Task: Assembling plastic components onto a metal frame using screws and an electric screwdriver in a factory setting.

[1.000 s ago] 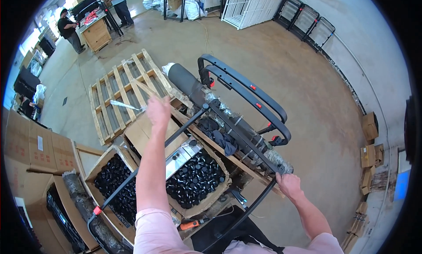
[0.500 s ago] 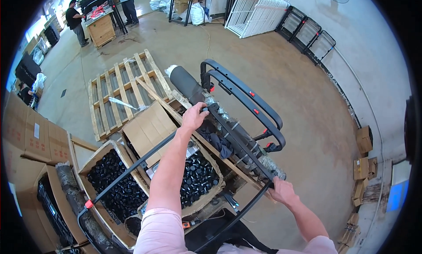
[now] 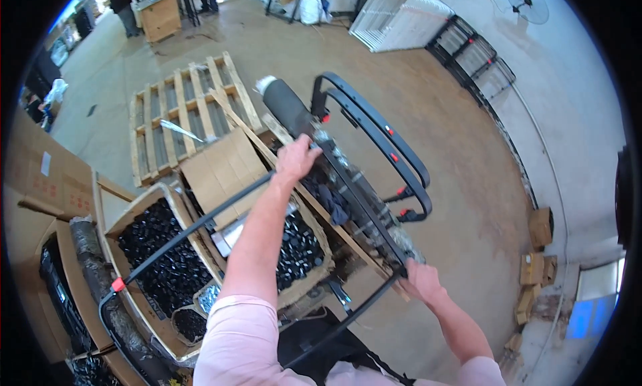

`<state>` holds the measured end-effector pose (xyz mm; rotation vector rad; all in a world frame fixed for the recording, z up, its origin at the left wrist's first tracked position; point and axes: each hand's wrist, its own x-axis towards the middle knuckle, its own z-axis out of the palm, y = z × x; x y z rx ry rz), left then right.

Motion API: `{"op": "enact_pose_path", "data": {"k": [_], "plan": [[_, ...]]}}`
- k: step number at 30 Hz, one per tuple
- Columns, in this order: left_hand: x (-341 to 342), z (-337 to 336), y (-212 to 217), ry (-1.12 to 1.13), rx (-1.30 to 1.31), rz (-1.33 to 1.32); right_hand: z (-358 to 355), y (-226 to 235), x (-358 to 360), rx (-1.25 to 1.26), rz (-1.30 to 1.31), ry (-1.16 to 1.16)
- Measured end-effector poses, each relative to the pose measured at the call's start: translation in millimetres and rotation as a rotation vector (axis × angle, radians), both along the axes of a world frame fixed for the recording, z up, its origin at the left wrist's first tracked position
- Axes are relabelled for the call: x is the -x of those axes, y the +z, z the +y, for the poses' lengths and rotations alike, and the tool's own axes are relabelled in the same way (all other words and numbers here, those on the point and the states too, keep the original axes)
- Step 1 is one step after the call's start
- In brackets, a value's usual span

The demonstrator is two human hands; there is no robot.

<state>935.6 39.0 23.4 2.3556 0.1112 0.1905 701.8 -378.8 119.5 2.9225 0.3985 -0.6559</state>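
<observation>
Head view: the black metal frame runs diagonally from upper left to lower right; left hand is closed on its far end, right hand grips the near end, above boxes of black parts

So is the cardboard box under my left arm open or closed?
Open: the cardboard box has its flaps spread, showing small black parts heaped inside.

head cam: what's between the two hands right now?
In the head view, a long plastic-wrapped bundle of dark parts runs from the left hand to the right hand, along a wooden slat. Both hands rest on it.
</observation>
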Motion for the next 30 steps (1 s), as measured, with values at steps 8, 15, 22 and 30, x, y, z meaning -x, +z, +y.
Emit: {"op": "enact_pose_path", "data": {"k": [8, 15, 22, 30], "plan": [[-7, 0, 3, -0.016, -0.018, 0.021, 5, 4, -4, 0.075, -0.054, -0.081], [31, 17, -12, 0.095, 0.104, -0.405, 6, -16, -9, 0.058, 0.026, -0.168], [285, 35, -15, 0.168, 0.187, -0.020, -12, -11, -1, -0.037, 0.060, -0.064], [592, 81, 36, 1.009, 0.245, -0.030, -4, 23, 5, 0.038, 0.172, 0.009]]}}
